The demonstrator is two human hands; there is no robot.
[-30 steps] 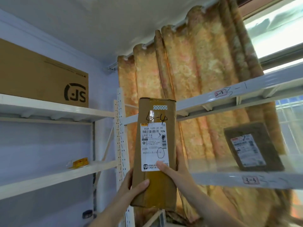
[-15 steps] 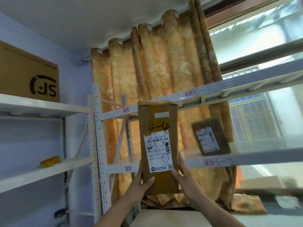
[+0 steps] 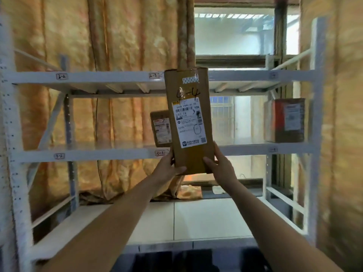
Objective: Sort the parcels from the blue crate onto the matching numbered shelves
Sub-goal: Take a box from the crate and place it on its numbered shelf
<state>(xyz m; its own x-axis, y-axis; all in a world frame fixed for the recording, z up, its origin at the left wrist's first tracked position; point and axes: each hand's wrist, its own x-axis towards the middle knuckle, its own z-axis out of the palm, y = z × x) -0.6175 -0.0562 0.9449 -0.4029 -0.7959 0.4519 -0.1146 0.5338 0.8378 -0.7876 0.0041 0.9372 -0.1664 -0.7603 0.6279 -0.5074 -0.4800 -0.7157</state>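
A tall brown cardboard parcel (image 3: 189,120) stands upright in front of me, marked "4-4" by hand above a white shipping label. My left hand (image 3: 168,166) grips its lower left edge and my right hand (image 3: 221,166) grips its lower right edge. Behind it runs a white metal rack. The upper shelf (image 3: 98,78) carries tags "2-2" and "2-3". The middle shelf (image 3: 88,155) carries tags "3-2" and "3-3". The blue crate is not in view.
A brown parcel (image 3: 160,129) leans on the middle shelf, partly hidden by the held one. Another labelled parcel (image 3: 284,120) stands at that shelf's right end. The bottom shelf (image 3: 176,218) is pale. Orange curtains and a window lie behind; white uprights frame both sides.
My view has swung right and down, from the left rack with the large box to the rack tagged 2-2 to 3-3. The parcel stays upright in both hands.
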